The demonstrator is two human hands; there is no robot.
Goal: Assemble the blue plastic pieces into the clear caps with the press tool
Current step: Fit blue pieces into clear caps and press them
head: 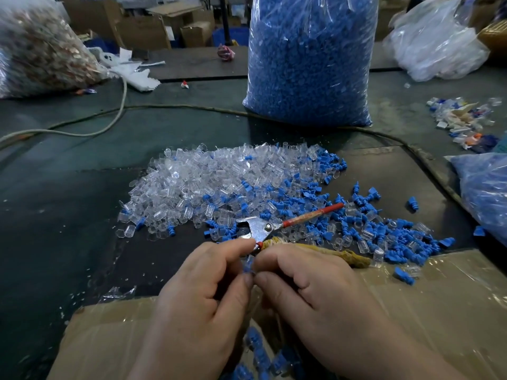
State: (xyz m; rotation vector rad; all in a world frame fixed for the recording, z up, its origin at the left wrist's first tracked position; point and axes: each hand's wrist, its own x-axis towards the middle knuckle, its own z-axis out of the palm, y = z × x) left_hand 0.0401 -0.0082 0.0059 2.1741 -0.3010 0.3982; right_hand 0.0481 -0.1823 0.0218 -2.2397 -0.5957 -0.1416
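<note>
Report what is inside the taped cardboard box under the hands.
Small blue and clear plastic parts show in the gap between the flaps of the taped brown cardboard box. The left hand and right hand cover the rest; how full it is cannot be seen.

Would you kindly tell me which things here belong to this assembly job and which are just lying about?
Job: left hand and right hand pinching a blue piece, press tool, clear caps pile, blue-piece bag.
Lying about: white cable, bag of coppery parts, scrap heap.
</note>
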